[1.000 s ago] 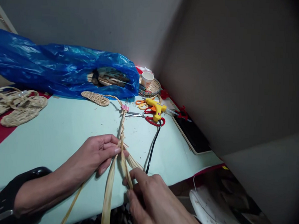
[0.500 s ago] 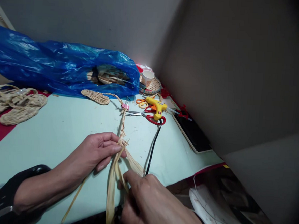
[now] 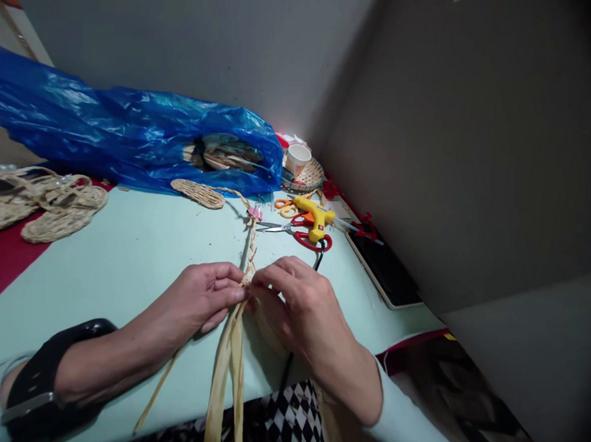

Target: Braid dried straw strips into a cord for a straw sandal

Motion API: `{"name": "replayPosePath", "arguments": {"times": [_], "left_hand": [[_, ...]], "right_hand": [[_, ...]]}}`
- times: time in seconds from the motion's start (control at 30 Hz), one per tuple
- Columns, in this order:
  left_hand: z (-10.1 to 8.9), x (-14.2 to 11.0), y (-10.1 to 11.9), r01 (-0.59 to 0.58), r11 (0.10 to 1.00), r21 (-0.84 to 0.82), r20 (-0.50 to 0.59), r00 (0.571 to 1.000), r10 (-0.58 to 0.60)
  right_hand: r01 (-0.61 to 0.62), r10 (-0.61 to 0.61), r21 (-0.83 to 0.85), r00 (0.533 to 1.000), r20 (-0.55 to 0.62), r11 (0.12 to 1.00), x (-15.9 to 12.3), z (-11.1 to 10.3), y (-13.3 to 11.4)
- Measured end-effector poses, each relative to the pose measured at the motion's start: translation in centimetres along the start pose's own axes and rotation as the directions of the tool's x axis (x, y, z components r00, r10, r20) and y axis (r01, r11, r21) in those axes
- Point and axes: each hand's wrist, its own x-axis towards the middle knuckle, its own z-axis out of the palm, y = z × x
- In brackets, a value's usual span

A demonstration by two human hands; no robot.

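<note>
A pale straw braid (image 3: 252, 245) runs down the table from a pink binder clip (image 3: 254, 213). My left hand (image 3: 211, 296) pinches the braid's lower end between thumb and fingers. From that pinch, loose flat straw strands (image 3: 224, 363) hang over the table's front edge. My right hand (image 3: 295, 298) is at the same spot from the right, its thumb and fingertips closed at the braid; a strand seems to be in them, though the fingers partly hide it. Beyond the clip, the braid leads to a woven oval sole (image 3: 198, 193).
Red-handled scissors (image 3: 288, 228) lie by a yellow glue gun (image 3: 316, 217) with a black cord. A blue plastic bag (image 3: 131, 131) of straw lies along the back. Woven sandals (image 3: 65, 213) are at left, a dark tablet (image 3: 385, 270) at right, a paper cup (image 3: 298, 158) behind.
My right hand has let go of the strand it held lower down and moved up to the braid's end beside my left hand. My left hand keeps its pinch. The view has shifted slightly.
</note>
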Motion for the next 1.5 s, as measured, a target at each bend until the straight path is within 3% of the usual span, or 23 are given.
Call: {"name": "replayPosePath", "arguments": {"times": [0.13, 0.27, 0.5, 0.57, 0.67, 1.03, 1.2, 1.4, 1.5], "left_hand": [[0.2, 0.0, 0.4, 0.018, 1.0, -0.022, -0.015, 1.0, -0.018], [0.5, -0.1, 0.8, 0.027, 0.998, -0.064, -0.027, 0.999, -0.029], [0.2, 0.1, 0.3, 0.067, 0.995, -0.077, 0.007, 0.998, -0.067], [0.1, 0.2, 0.3, 0.066, 0.995, -0.077, 0.015, 0.998, -0.065], [0.1, 0.1, 0.4, 0.07, 0.995, -0.074, 0.013, 0.997, -0.07], [0.0, -0.2, 0.4, 0.018, 1.0, 0.004, 0.016, 1.0, -0.018], [-0.1, -0.1, 0.1, -0.02, 0.997, 0.071, 0.028, 0.999, 0.018], [-0.2, 0.0, -0.1, -0.013, 0.998, 0.059, 0.028, 1.0, 0.011], [-0.3, -0.1, -0.2, -0.023, 0.997, 0.067, 0.016, 1.0, 0.022]], "right_hand": [[0.076, -0.076, -0.034, 0.997, -0.023, 0.997, 0.7, 0.6, -0.4], [0.066, -0.068, -0.04, 0.997, -0.042, 0.997, 1.3, 0.8, -0.8], [-0.003, 0.026, 0.235, 0.995, -0.094, 0.972, 2.2, 0.0, 1.3], [-0.026, 0.04, 0.314, 0.998, -0.038, 0.949, 1.9, -0.5, 1.9], [0.008, -0.033, 0.375, 0.998, 0.06, 0.927, 1.4, -0.7, 2.4], [0.13, -0.132, 0.308, 0.991, -0.014, 0.943, 1.4, 0.0, 1.2], [0.024, -0.028, 0.361, 1.0, 0.006, 0.932, 1.8, 0.2, 0.7], [0.039, -0.026, 0.307, 0.999, -0.047, 0.951, 2.0, 1.3, 0.4], [-0.034, 0.042, 0.388, 0.999, -0.012, 0.921, 2.2, 1.2, 0.5]]}}
